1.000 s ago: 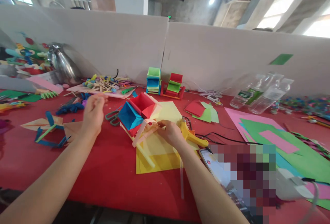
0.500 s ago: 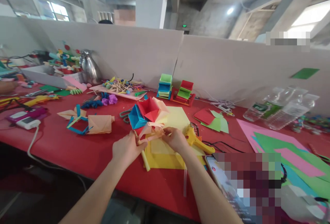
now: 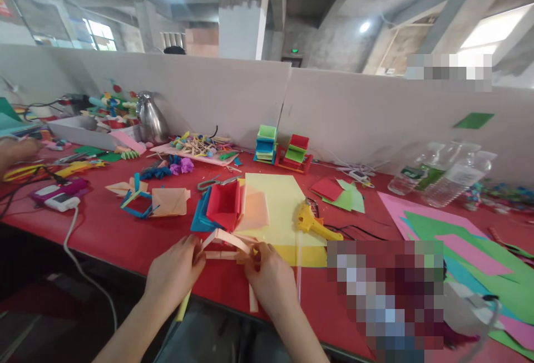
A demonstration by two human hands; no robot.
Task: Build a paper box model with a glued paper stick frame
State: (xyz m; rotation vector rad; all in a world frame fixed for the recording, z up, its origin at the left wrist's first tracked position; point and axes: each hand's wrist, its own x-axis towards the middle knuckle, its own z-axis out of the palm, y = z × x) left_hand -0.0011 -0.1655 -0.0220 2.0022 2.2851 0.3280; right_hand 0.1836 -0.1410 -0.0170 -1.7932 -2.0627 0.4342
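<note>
Centrally, at the near edge of the red table (image 3: pixel 125 235), a peach paper frame (image 3: pixel 228 239) is held between two bare hands, its upper strip arched and its lower one nearly straight. The left end is pinched between the thumb and fingers of the left hand (image 3: pixel 177 265); the right end is clamped by the closed fingers of the right hand (image 3: pixel 269 274) — whose fingertips are partly hidden. Beneath the left hand a yellow strip (image 3: pixel 183 306) is seen, and beneath the right a pale strip (image 3: pixel 253 299) (whether either is joined to the frame cannot be told). Just beyond the frame, a red paper box (image 3: pixel 224 207) is flanked by blue paper (image 3: pixel 201 212) on the left and a peach sheet (image 3: pixel 255 212) on the right, the latter laid partly over a pale yellow sheet (image 3: pixel 277 193). Farther right, a yellow glue gun (image 3: pixel 307 219) is rested on its side. Near the white partition (image 3: pixel 208 96), two stacks of coloured paper boxes (image 3: pixel 266 146) are placed side by side.
</note>
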